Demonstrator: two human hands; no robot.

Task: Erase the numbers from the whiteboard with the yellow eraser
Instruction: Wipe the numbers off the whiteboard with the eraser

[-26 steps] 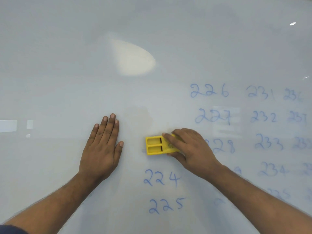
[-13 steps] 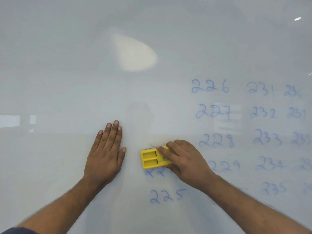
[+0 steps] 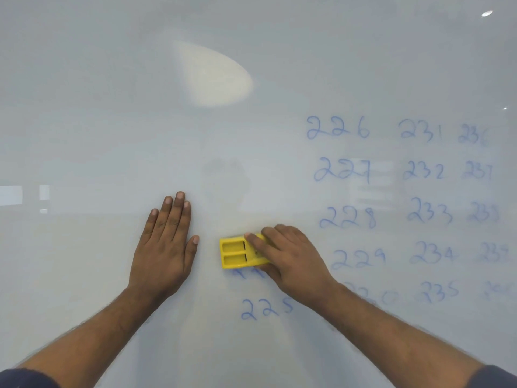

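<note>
Your right hand [image 3: 291, 261] grips the yellow eraser [image 3: 240, 252], fingers curled over its right half, index finger laid along the top, pressing it flat against the whiteboard [image 3: 112, 107]. Look at that eraser: bright yellow plastic, rectangular, with two shallow recessed panels stacked one above the other on its exposed left end and a dark slot at the inner edge of each. It sits low and centre on the board, just right of your left hand [image 3: 165, 247], which lies flat on the surface, fingers straight and close together, thumb angled out toward the eraser without touching it. Just under the eraser's lower edge, a few blue strokes [image 3: 246, 274] of a number peek out, too little to read. Below that stands 225 [image 3: 267, 309], whole and clear. To the right run columns of blue handwritten numbers [image 3: 391, 208], 226 through 229 nearest, then the 230s, the farthest column blurred.
</note>
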